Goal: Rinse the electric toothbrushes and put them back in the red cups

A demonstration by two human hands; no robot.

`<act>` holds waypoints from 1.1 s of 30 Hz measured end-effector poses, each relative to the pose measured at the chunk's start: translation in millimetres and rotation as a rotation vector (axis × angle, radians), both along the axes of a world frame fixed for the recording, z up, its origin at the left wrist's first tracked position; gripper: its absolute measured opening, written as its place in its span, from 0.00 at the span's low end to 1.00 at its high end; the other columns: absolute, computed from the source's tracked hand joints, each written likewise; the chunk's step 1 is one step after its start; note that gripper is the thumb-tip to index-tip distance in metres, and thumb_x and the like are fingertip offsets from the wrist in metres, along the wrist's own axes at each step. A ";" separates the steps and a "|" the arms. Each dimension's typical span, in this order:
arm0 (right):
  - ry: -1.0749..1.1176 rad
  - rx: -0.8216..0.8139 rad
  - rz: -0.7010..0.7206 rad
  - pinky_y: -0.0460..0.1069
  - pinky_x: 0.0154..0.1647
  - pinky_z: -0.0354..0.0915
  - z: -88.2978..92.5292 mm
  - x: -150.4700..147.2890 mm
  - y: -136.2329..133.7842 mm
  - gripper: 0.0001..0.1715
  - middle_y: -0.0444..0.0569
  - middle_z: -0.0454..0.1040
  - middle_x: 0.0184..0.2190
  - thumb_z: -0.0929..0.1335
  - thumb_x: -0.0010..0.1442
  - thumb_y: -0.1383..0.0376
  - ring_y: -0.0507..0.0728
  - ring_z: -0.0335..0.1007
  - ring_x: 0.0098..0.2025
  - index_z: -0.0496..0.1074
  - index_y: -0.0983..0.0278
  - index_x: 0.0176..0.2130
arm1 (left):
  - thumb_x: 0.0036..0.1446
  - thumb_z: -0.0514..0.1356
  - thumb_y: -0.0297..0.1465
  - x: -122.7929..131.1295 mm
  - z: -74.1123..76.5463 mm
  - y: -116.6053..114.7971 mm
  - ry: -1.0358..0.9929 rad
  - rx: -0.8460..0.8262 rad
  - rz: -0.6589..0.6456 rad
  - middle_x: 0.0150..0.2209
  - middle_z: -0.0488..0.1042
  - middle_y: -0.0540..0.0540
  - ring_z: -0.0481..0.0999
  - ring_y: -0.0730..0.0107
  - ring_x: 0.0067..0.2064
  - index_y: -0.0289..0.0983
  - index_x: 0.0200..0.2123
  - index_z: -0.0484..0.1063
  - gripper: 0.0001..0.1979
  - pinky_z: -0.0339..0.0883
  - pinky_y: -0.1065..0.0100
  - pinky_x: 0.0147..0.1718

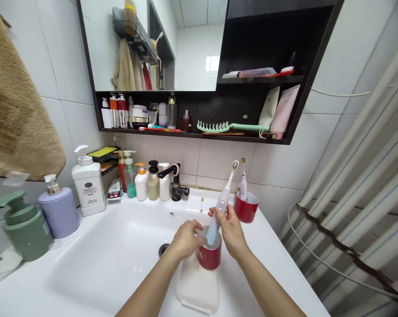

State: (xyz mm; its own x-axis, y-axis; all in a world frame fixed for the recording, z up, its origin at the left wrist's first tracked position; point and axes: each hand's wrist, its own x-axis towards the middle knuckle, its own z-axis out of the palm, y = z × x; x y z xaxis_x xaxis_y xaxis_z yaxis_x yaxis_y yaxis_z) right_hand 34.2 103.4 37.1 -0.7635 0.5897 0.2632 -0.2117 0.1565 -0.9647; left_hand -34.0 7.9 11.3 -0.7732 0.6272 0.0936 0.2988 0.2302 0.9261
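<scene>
My right hand [230,231] is closed round a pale pink electric toothbrush [222,200], brush head up and tilted to the right. The toothbrush's light-blue lower end is inside a red cup [210,257] with a pale interior. At the cup's left rim, my left hand [187,240] is closed with thumb and fingers on the edge; the fingertips are partly hidden and slightly blurred. Below the cup lies a whitish rounded case [199,290] near the sink's front right. A second red cup [247,209] behind my right hand holds another electric toothbrush [243,187].
The white sink basin [119,246] is to the left, with a black faucet [177,182] at its back. Several pump bottles, including a white one [88,185], line the left and back. A mirrored cabinet [192,136] overhangs the counter; a pale folded curtain [360,176] hangs right.
</scene>
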 end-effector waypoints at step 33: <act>-0.395 0.779 -0.506 0.51 0.44 0.53 -8.3 -53.6 99.6 0.17 0.53 0.60 0.45 0.57 0.52 0.68 0.55 0.54 0.46 0.58 0.69 0.44 | 0.39 0.53 0.25 -42.6 14.4 132.9 0.547 -0.114 0.068 0.38 0.62 0.42 0.62 0.66 0.39 0.35 0.23 0.65 0.03 0.54 0.69 0.37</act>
